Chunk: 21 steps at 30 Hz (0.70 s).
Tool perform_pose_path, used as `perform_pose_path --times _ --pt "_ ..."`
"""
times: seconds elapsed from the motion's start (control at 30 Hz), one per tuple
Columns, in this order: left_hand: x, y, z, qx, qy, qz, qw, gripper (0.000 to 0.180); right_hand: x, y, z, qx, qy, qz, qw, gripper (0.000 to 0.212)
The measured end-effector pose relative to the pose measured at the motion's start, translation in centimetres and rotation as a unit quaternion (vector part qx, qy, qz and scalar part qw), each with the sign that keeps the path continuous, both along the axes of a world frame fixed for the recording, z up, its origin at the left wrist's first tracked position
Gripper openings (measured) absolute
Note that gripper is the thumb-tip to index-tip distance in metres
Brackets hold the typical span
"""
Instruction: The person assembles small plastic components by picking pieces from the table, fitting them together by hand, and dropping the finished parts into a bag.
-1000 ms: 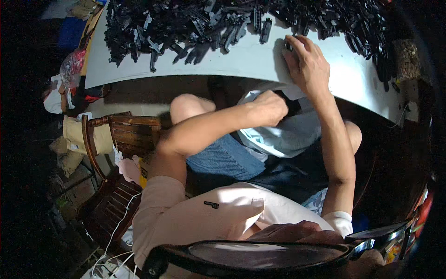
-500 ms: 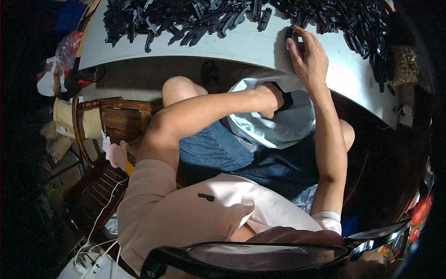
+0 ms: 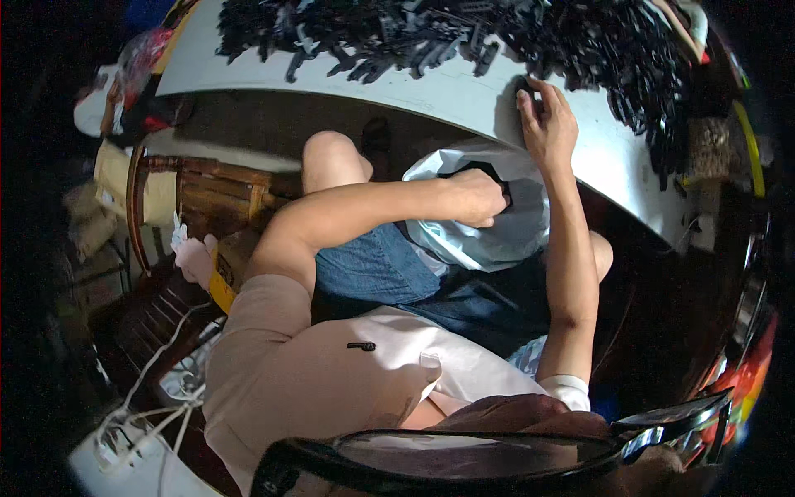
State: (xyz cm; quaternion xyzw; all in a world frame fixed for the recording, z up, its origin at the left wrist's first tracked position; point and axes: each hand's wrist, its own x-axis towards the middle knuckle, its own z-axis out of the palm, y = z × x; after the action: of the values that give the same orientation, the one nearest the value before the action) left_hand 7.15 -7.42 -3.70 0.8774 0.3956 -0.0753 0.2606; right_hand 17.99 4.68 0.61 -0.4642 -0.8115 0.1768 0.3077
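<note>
A white plastic bag (image 3: 443,236) stands open between my thighs, below the table edge. Over its mouth is my left hand (image 3: 474,197), fingers curled inward. Dark shapes show in the bag against that hand; whether it grips one is hidden. My right hand (image 3: 550,132) is at the near edge of the white table (image 3: 331,89), its thumb and fingers bent round a small black plastic piece (image 3: 522,85). Just beyond lies a wide heap of long, thin black plastic pieces (image 3: 397,37), blurred in this view.
A wooden chair (image 3: 219,184) stands at my left, with a pale pink cloth (image 3: 195,258) near it. White cables (image 3: 166,406) run at the lower left. A woven brown object (image 3: 710,149) is by the table's right end. Dark glasses (image 3: 464,447) cross the lower edge.
The whole view has shifted, and the table and heap sit differently in it. My left hand has turned over the bag, its fingers lower. My right hand stays near the heap with the piece.
</note>
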Motion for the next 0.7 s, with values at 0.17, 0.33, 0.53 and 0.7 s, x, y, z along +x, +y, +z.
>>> perform_pose_path --times 0.17,0.33,0.53,0.7 --pt "-3.4 -6.5 2.4 0.131 -0.116 0.058 0.983 0.032 1.1 0.7 -2.6 0.012 0.115 0.025 0.993 0.032" --pt "-9.7 -17.9 5.2 0.241 -0.302 0.443 0.809 0.027 3.2 1.6 -4.0 -0.026 0.132 0.02 0.991 0.032" --pt "-13.0 -34.0 -5.0 0.161 -0.138 0.722 0.658 0.02 1.6 0.8 -2.8 0.04 0.066 -0.013 0.997 0.035" --pt "-11.1 -41.6 -12.3 -0.06 -0.047 0.644 0.762 0.033 3.1 2.6 -4.5 0.036 0.088 0.009 0.995 0.036"
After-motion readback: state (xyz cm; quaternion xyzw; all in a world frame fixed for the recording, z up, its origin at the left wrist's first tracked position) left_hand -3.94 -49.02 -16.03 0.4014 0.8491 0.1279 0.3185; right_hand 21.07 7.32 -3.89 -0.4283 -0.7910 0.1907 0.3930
